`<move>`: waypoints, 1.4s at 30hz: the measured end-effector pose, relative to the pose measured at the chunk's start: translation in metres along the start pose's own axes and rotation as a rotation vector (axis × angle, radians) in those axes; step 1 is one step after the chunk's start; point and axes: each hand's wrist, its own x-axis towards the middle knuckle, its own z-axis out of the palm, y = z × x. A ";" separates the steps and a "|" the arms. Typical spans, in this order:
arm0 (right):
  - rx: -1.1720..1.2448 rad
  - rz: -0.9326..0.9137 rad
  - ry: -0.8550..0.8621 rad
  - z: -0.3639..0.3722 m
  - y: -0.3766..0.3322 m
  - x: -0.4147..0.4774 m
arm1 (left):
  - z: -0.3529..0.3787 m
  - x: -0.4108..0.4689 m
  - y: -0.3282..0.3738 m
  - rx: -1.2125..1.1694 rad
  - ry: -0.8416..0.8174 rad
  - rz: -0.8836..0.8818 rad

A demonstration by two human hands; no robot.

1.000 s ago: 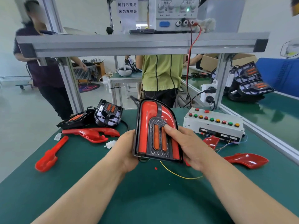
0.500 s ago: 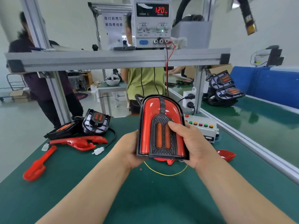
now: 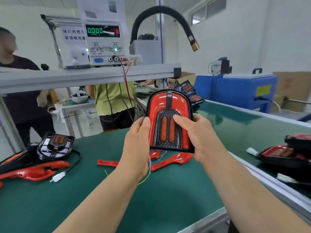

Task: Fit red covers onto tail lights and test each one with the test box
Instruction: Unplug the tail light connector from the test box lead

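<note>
Head view: tail light (image 3: 168, 132), red cover (image 3: 158, 105) seated, has risen above the tabletop (image 3: 84, 207) and swung right, left hand (image 3: 136, 148) and right hand (image 3: 202, 140) gripping its edges with curled fingers (image 3: 180, 120); transfer to conveyor (image 3: 244, 118) judged likely.

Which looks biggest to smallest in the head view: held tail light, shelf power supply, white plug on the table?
1. The tail light, though it is nearest the camera.
2. The power supply, close behind; true order unsure.
3. The white plug, clearly smallest.
</note>
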 end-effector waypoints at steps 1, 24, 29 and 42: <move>-0.009 -0.013 0.030 -0.007 -0.007 -0.002 | 0.009 0.000 0.001 -0.005 -0.011 0.014; -0.059 -0.370 0.588 -0.201 -0.192 -0.092 | 0.272 -0.059 0.048 -0.245 -0.598 0.065; 0.009 -0.395 0.717 -0.255 -0.220 -0.127 | 0.328 -0.092 0.053 -0.240 -0.768 0.020; 0.103 -0.172 0.954 -0.370 -0.184 -0.172 | 0.388 -0.156 0.002 0.030 -0.951 -0.116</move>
